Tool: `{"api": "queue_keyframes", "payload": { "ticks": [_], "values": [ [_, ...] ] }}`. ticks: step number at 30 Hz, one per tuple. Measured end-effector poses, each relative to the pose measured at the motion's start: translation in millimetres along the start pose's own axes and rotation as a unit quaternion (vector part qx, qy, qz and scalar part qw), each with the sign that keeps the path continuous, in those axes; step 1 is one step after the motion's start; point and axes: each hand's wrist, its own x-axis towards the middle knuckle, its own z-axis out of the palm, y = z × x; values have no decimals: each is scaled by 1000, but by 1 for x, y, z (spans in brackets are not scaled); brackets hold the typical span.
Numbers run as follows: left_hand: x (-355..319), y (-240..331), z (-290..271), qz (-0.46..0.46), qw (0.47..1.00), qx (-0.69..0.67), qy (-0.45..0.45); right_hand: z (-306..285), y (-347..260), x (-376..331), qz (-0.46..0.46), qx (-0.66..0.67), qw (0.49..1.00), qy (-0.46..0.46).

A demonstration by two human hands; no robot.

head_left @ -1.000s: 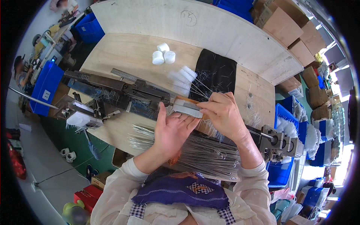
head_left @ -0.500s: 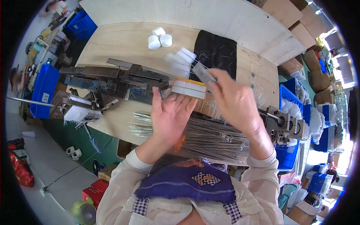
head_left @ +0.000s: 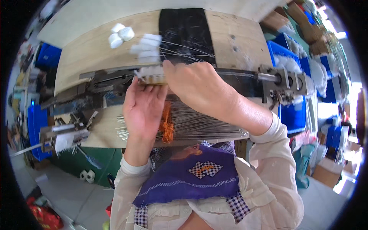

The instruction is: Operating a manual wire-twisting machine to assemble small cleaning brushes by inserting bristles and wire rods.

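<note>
In front of the metal bench machine (head_left: 115, 76), my left hand (head_left: 143, 109) is turned palm up. Its fingers are stretched out against the near side of a pale, ridged strip (head_left: 151, 74), with the thumb at the strip's left end. My right hand (head_left: 201, 84) comes across from the right, fingers closed at the strip's right end; what they grip is hidden behind the hand. Just beyond lie white-bristled wire brushes (head_left: 147, 46), their thin stems reaching onto a black mat (head_left: 188, 30). Below my hands spreads a bundle of metal wires (head_left: 207, 124) with orange strings (head_left: 166, 124) at its left part.
Several white round rolls (head_left: 122, 35) stand at the back left. To the right, a metal clamp head (head_left: 283, 82) ends the machine's bar. Blue bins (head_left: 280, 53) with white fluffy material are beyond it. A metal fixture (head_left: 63, 136) projects at the left.
The view has shifted to the right. My right hand has come down and left to the strip, and the grey flat tool it held is out of sight. My left thumb has moved to the strip's end.
</note>
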Motion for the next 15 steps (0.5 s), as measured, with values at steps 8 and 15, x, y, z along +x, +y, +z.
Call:
{"api": "queue_keyframes", "payload": {
  "ticks": [8,15],
  "values": [
    [-1,-48,-24,-39,999,26,9,17,27,-114,150,223,959,-93],
    [-71,-21,-8,-170,980,92,-48,44,48,-135,29,149,977,-147]
  ]
}}
